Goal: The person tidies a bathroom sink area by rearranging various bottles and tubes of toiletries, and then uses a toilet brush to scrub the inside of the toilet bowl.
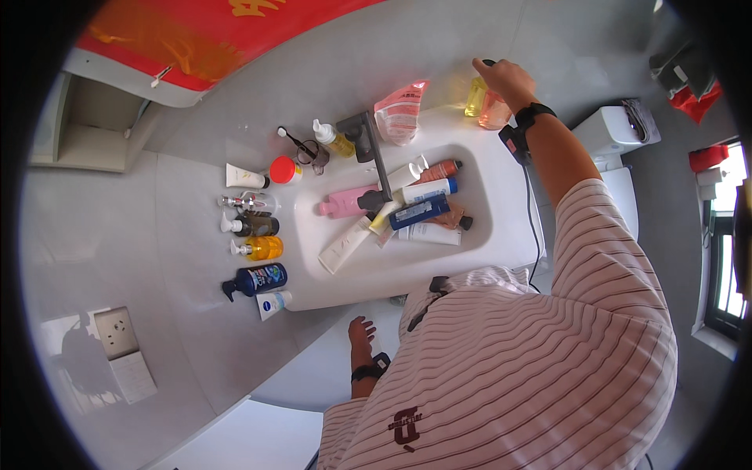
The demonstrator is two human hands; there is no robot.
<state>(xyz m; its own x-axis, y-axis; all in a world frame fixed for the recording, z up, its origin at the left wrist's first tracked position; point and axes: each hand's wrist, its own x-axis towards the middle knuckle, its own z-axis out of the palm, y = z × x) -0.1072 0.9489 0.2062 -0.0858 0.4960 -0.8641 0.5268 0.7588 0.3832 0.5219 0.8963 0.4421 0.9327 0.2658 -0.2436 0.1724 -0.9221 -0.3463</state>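
My right hand is closed around the top of a bottle at the sink's back right corner. A dark cap shows beside its thumb. Directly below the hand stands a clear bottle of pink-orange liquid, touching or nearly touching a bottle of yellow liquid. Which of the two the cap belongs to is hidden. My left hand hangs empty below the sink's front edge, fingers apart. In the white washbasin lie several bottles and tubes, among them a pink bottle and a dark blue tube.
A dark faucet reaches over the basin. Pump bottles, including an orange one and a blue one, line the left rim. A pink refill pouch stands at the back. A toilet is at right. A cable hangs from my right wrist.
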